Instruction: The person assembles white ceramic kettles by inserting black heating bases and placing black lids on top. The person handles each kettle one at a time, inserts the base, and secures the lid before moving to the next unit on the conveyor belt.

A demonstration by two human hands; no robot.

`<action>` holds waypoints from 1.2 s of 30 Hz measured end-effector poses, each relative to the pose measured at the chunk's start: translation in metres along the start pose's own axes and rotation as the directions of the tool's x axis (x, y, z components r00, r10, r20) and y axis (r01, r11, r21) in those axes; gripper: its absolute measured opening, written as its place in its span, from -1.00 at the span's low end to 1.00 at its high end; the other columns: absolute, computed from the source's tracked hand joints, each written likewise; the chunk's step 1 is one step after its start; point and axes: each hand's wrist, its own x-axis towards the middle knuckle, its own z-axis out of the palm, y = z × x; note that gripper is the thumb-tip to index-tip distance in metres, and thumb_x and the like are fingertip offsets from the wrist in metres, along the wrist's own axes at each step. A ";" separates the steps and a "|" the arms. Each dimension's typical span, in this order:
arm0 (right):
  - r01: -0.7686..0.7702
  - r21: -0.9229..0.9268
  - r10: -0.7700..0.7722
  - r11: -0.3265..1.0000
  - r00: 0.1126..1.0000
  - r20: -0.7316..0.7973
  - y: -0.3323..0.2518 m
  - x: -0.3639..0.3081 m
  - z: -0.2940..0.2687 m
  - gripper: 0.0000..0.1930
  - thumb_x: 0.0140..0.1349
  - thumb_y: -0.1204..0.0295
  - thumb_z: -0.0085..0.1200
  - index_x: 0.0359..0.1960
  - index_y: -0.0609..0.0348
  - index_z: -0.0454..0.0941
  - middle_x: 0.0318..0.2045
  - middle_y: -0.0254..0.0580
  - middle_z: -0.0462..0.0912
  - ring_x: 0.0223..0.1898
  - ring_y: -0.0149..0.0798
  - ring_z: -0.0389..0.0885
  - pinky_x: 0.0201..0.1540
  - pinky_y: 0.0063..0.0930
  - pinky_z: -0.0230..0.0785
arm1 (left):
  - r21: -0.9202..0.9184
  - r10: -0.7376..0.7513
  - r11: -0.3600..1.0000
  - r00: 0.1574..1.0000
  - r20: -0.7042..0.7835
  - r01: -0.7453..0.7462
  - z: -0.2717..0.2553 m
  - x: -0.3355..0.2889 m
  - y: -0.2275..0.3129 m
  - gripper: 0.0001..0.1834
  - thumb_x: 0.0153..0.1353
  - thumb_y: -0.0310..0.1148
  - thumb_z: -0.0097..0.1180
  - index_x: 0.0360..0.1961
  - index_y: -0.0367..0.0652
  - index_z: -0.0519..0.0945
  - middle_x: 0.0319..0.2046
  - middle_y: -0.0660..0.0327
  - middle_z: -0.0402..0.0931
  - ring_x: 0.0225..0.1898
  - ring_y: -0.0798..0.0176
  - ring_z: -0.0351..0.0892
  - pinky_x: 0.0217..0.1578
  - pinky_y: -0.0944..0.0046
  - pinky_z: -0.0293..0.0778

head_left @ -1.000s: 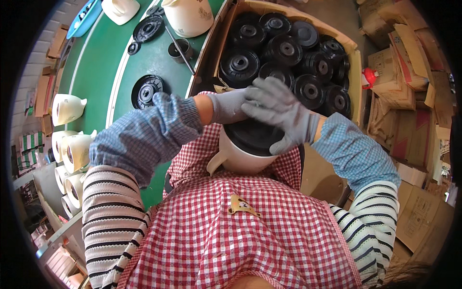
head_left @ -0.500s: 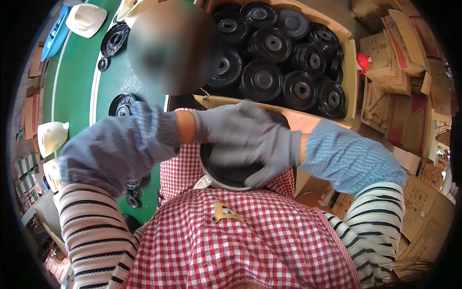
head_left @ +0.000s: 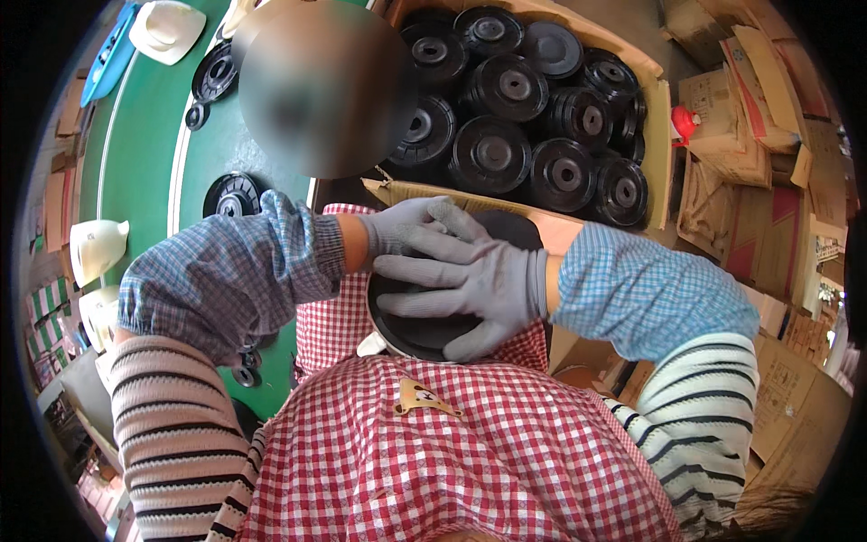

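Observation:
In my lap, over the checked apron, lies a round piece with a black disc-like face point(head_left: 411, 327) and a pale rim. A small white projection point(head_left: 371, 344) sticks out at its near left side. My right hand point(head_left: 470, 280), in a grey glove, lies flat across the black face with its fingers spread. At the far left of the rim is my left hand point(head_left: 397, 228), also gloved in grey. Its fingers are mostly covered by those of the right hand, so its grip is hidden. Another dark surface point(head_left: 519, 230) shows just beyond my right hand.
A cardboard box point(head_left: 662, 135) full of stacked black discs point(head_left: 490, 154) stands ahead. On the green table point(head_left: 149, 163) at left are black discs point(head_left: 233, 197) and white plastic shells point(head_left: 97, 251). Cartons point(head_left: 763, 226) are piled at right. A blurred patch hides part of the far middle.
My right hand, blurred before, is now sharp and spread flatter over the black face. The round piece has moved slightly left. My left hand stays at its far left side.

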 end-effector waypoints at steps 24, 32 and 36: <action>-0.184 0.474 0.370 0.861 0.867 -0.334 -0.087 0.020 -0.095 -0.29 0.01 0.26 0.53 0.18 0.39 0.56 0.21 0.16 0.60 0.27 0.03 0.55 0.38 -0.18 0.30 | -0.679 -0.220 0.734 0.948 -0.230 0.005 0.087 -0.198 -0.036 0.00 0.32 0.51 -0.23 0.16 -0.36 0.52 0.09 -0.13 0.57 -0.02 0.08 0.69 -0.20 0.13 0.70; -0.180 -0.100 0.126 0.979 0.908 -0.399 -0.063 0.092 -0.084 -0.39 0.13 0.26 0.44 0.17 0.33 0.57 0.21 0.15 0.57 0.26 0.11 0.55 0.34 -0.12 0.35 | -0.277 0.228 0.409 0.391 -0.892 -0.869 0.073 -0.283 -0.005 -0.47 0.49 -0.24 -0.02 0.35 -0.34 0.32 0.13 -0.02 0.57 0.15 -0.01 0.63 0.03 0.01 0.67; -0.447 0.341 0.559 0.827 0.717 -0.416 -0.015 0.051 -0.033 -0.48 0.23 0.39 0.33 0.21 0.36 0.55 0.22 0.10 0.58 0.25 -0.04 0.57 0.31 -0.29 0.38 | 0.160 0.234 0.648 -0.005 -0.972 -0.745 -0.084 -0.343 -0.010 -0.52 0.46 -0.27 0.10 0.27 -0.32 0.36 0.00 0.06 0.59 0.03 0.08 0.67 -0.03 0.12 0.66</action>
